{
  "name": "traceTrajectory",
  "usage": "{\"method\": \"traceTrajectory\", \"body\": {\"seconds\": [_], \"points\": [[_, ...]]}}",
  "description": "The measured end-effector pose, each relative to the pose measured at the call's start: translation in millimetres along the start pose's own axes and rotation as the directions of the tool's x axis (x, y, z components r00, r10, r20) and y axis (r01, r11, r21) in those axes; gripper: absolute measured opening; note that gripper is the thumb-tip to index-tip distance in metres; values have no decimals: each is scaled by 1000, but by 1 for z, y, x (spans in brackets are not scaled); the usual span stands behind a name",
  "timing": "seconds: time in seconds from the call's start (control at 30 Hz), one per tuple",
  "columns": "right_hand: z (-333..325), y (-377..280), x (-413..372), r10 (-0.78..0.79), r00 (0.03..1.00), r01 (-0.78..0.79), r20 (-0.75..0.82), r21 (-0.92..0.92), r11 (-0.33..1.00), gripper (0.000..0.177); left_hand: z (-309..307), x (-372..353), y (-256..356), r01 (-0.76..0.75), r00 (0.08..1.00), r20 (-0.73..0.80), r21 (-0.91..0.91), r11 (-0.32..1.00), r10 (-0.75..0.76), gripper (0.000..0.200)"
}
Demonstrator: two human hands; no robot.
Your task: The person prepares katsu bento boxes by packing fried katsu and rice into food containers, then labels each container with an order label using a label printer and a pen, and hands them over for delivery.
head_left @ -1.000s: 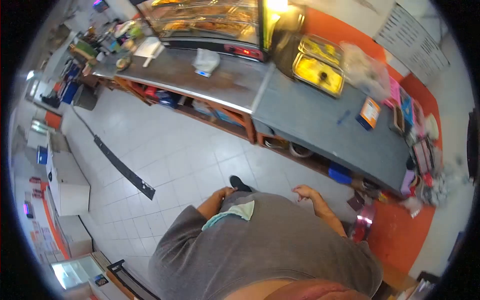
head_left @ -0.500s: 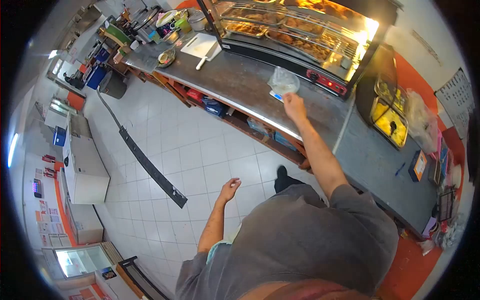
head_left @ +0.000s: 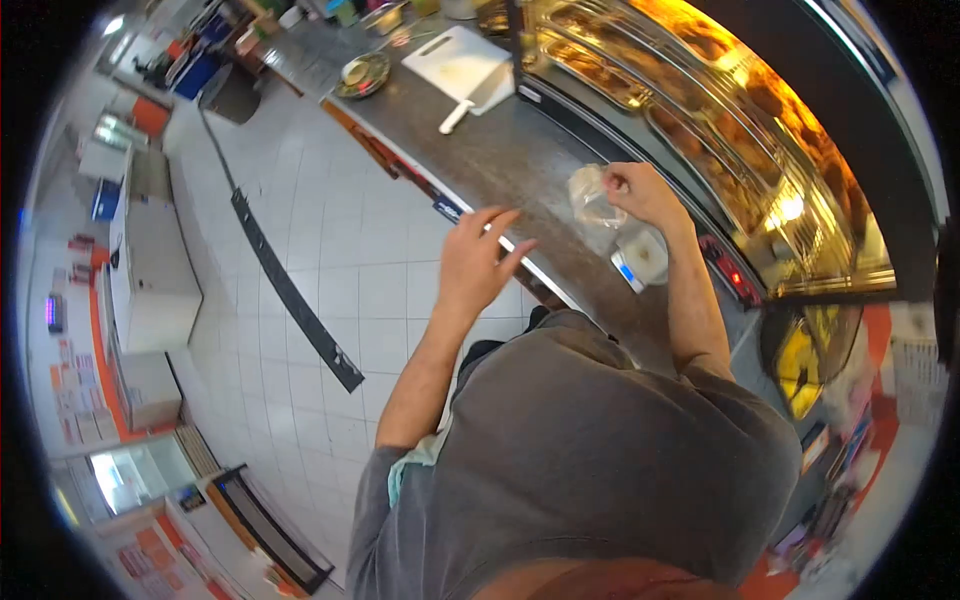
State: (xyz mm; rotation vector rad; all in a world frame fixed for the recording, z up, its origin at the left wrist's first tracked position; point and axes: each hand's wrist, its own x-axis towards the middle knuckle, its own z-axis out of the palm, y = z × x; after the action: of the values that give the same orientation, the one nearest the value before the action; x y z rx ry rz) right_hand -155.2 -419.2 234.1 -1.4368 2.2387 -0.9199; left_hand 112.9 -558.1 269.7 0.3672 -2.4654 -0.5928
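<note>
Plastic bag [head_left: 597,205], right hand [head_left: 647,195] pinching, arm [head_left: 696,300] outstretched

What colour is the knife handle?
White: the knife handle shows best in the head view.

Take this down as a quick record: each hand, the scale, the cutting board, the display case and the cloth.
Right hand: holding a clear plastic bag above the counter
Left hand: empty, fingers apart, near the counter's front edge
Scale: on the counter, beside the right forearm; readout too small to read
Cutting board: white; knife lying across it, handle past the edge
Display case: lit, food inside
Cloth: pale green, at the person's left side
</note>
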Motion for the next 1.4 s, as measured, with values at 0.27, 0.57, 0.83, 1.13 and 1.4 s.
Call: {"method": "traceTrajectory", "body": {"seconds": [0.27,0.57,0.83,1.13,1.4], "points": [[35,-125,109,-482,827,463,-289,-136,876,13,-1,102,-71,-32,991,-132,-155,987,11,25],[108,-147,206,-361,736,307,-572,-193,932,14,-32,167,-210,-316,947,2,-171,933,322,13],[152,-157,242,779,606,-346,-159,830,438,20,-42,197,-270,-549,819,68,-196,813,569,20],[154,-169,283,632,772,406,-61,813,-417,39,-18,224,-297,-426,822,187,-424,799,537,17],[162,-138,348,756,654,88,-29,995,-38,69,8,266,-314,-345,882,183,-378,859,435,12]]}}
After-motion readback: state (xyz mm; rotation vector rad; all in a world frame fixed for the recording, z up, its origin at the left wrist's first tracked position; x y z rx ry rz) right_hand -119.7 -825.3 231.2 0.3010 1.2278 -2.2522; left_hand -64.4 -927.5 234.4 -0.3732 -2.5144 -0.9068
